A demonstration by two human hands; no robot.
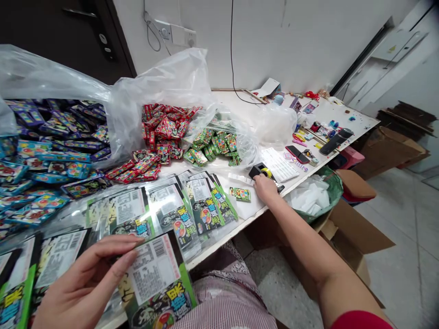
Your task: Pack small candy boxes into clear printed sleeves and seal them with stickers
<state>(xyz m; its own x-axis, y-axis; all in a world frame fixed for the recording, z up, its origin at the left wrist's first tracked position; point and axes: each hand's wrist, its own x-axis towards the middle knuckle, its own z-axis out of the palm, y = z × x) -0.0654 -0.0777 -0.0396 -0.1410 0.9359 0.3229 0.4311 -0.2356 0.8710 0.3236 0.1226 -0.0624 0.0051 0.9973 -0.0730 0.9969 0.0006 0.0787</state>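
Observation:
My left hand (pixel 92 278) pinches the upper left edge of a printed card packet (pixel 156 274), black and green with a white label, and holds it tilted in front of the table edge. At the table's front edge, my right hand (pixel 265 188) is closed at a black tape dispenser (pixel 259 170) with a yellow roll; its fingertips are partly hidden. Left of that hand lie a pale strip (pixel 241 178) and one small green packet (pixel 240 194). Similar card packets (pixel 169 208) in clear sleeves lie overlapping along the front of the table.
Large clear bags hold piles of purple and blue packets (pixel 55 151), red packets (pixel 168 125) and green packets (pixel 214 146). Right of the dispenser are a printed sheet (pixel 279 164), a phone (pixel 297 154) and a black bottle (pixel 336 141). Below stand a green bag (pixel 334 194) and open cardboard box (pixel 360 228).

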